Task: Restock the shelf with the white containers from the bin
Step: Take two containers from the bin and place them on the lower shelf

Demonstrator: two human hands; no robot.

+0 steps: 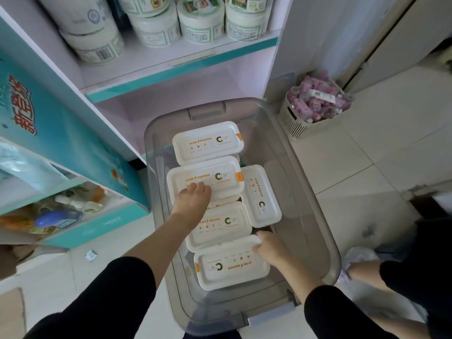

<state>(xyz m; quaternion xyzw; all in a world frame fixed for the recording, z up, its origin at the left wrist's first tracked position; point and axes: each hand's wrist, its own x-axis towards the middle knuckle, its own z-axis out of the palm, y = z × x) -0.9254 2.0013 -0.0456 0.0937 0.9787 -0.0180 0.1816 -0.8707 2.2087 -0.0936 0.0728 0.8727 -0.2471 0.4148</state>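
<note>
Head view: I look down into a clear grey bin (294, 192) that stands on the tiled floor (367, 155), right in front of the shelf (176, 57).
Containers: five white lidded containers show in the bin, each with orange print and a green ring mark.
Far container (208, 143): flat, at the shelf end of the bin.
Middle container (212, 177): lies across the bin just below the far one, and its edge overlaps it.
Side container (261, 194): turned lengthwise, along the right of the pile.
Lower container (220, 223): partly under my left forearm, its near edge tucked under the near container.
Near container (232, 267): closest to me, tilted, its print facing the other way.
Left hand (193, 199): it lies on the lid of the middle container, fingers laid down on it, not closed round anything.
Right hand (269, 245): fingers curl over the far right corner of the near container and grip its rim.
Shelf stock: round white jars (200, 20) with green labels stand stacked in twos at the back, with the front of the board bare.
Right of the bin: a cream slatted basket (293, 123) full of small pink packs.
Left: a teal side panel (61, 123) with red characters, with bottles on a low shelf beneath it.
Floor: a small sachet (90, 255) lies near my left sleeve.
</note>
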